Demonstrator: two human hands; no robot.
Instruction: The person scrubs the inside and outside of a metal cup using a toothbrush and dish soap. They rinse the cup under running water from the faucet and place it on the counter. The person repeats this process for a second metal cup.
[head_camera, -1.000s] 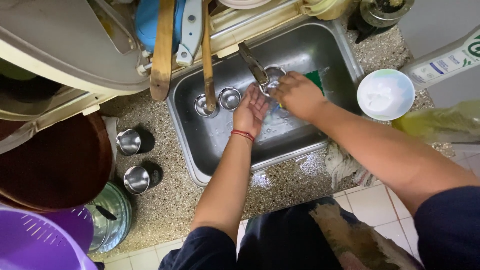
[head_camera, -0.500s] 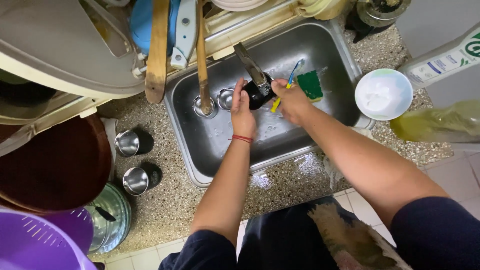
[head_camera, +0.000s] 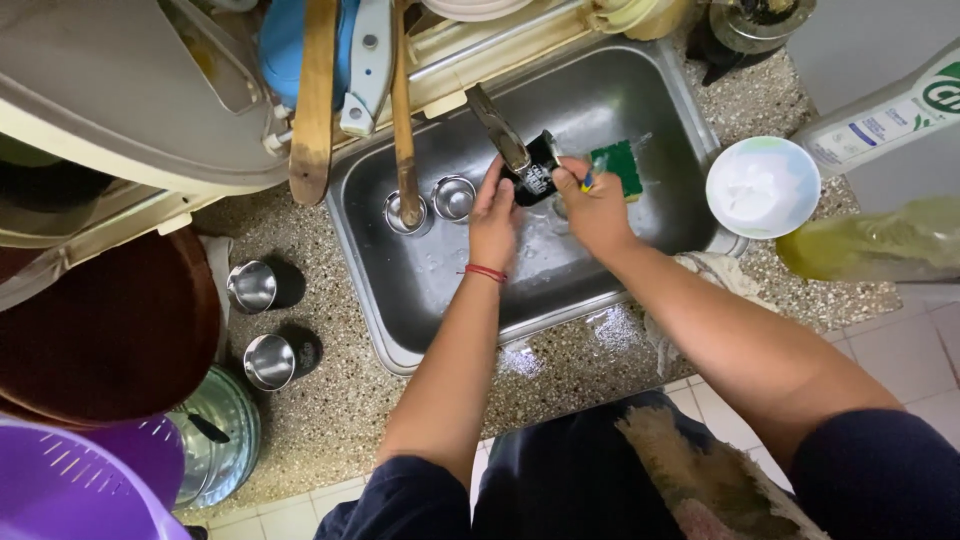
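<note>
Taking the steel sink (head_camera: 420, 290) as the landmark, the dark mug (head_camera: 540, 170) sits above the middle of the basin, toward its back wall and right under the tap spout (head_camera: 497, 128). The left hand (head_camera: 495, 215) grips the mug from its left, near side, fingers curled closed around the body. The right hand (head_camera: 597, 205) comes in from the mug's right, closed on a small blue-handled brush (head_camera: 588, 180) whose tip points in at the mug; the two hands stand just beside each other with the mug between them. The mug lies tilted, but which way its mouth faces I cannot tell. A green sponge (head_camera: 622, 163) lies in the basin just right of the right hand. Two small steel cups (head_camera: 453, 197) rest in the sink's back left corner, and a white bowl (head_camera: 762, 187) sits on the speckled counter (head_camera: 330, 400) right of the sink.
</note>
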